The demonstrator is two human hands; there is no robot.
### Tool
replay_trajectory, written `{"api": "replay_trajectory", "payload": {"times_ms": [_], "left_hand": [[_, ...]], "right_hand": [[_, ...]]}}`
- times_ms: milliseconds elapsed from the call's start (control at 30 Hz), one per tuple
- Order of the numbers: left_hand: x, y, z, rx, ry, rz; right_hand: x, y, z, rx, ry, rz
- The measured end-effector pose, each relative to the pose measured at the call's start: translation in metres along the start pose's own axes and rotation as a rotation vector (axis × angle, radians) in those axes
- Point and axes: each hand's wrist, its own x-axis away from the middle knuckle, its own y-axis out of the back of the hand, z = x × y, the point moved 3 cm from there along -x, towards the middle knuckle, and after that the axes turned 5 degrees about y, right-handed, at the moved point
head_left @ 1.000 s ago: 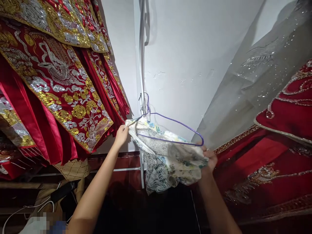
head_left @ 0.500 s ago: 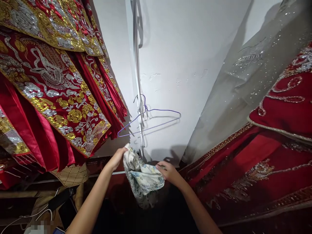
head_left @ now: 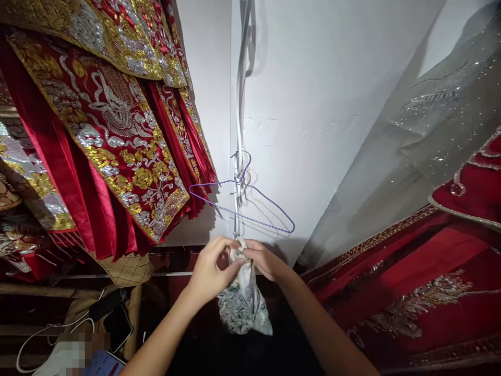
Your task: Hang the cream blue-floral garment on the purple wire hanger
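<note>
A small floral-printed garment (head_left: 243, 305) in white, blue and grey hangs bunched between my two hands. My left hand (head_left: 211, 269) pinches its top edge from the left, and my right hand (head_left: 263, 261) grips the same top edge from the right, so the hands almost touch. The cloth droops below them in front of a dark floor area. Just above, an empty purple wire hanger (head_left: 250, 209) hangs by its hook on a white strip (head_left: 238, 156) running down the wall corner.
Red robes with gold and silver embroidery (head_left: 109, 130) hang at the left. A grey sequined garment (head_left: 410, 146) and more red embroidered cloth (head_left: 430, 271) fill the right. A phone (head_left: 117, 324) and white cable (head_left: 50, 334) lie at the lower left beside a woven object (head_left: 129, 269).
The floral garment came off the purple hanger, which now hangs bare. My hands dropped below it and moved together, gathering the cloth into a bunch.
</note>
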Motion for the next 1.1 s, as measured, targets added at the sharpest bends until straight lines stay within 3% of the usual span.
{"api": "replay_trajectory", "payload": {"times_ms": [67, 133, 167, 200, 267, 300, 367, 467, 600, 733, 867, 967, 1033, 1100], "left_hand": [[-0.007, 0.006, 0.010, 0.073, -0.042, -0.009], [-0.010, 0.000, 0.026, 0.162, -0.018, 0.183], [-0.009, -0.006, 0.035, 0.186, 0.021, 0.309], [-0.006, -0.011, 0.043, 0.189, 0.068, 0.426], [0.001, -0.018, 0.054, 0.171, 0.148, 0.574], [0.004, -0.019, 0.056, 0.176, 0.161, 0.588], [0.005, -0.014, 0.053, 0.243, 0.126, 0.486], [0.001, 0.001, 0.043, 0.426, 0.079, 0.264], [-0.004, 0.011, 0.048, 0.666, 0.305, 0.132], [0.002, 0.014, 0.065, 0.573, 0.447, -0.019], [0.013, 0.012, 0.071, 0.403, 0.424, 0.135], [0.021, 0.019, 0.073, 0.204, 0.375, 0.410], [0.025, 0.030, 0.079, -0.056, 0.339, 0.583], [0.023, 0.044, 0.091, -0.394, 0.328, 0.590]], "right_hand": [[0.004, -0.004, 0.025, 0.191, -0.031, 0.250], [0.010, -0.007, 0.052, 0.386, -0.037, 0.469], [0.012, -0.006, 0.066, 0.481, 0.000, 0.498], [0.011, -0.003, 0.080, 0.572, 0.074, 0.445], [0.008, 0.010, 0.108, 0.729, 0.314, 0.154], [0.006, 0.018, 0.118, 0.771, 0.443, -0.017], [-0.001, 0.033, 0.128, 0.776, 0.635, -0.252], [-0.021, 0.049, 0.113, 0.780, 0.678, -0.318], [-0.053, 0.068, 0.062, 0.880, 0.430, -0.252], [-0.068, 0.095, 0.019, 0.941, 0.330, -0.281], [-0.063, 0.119, 0.012, 1.008, 0.335, -0.384], [-0.049, 0.127, 0.017, 1.057, 0.357, -0.406], [-0.033, 0.129, 0.018, 1.018, 0.421, -0.387], [-0.016, 0.129, 0.018, 0.945, 0.447, -0.364]]}}
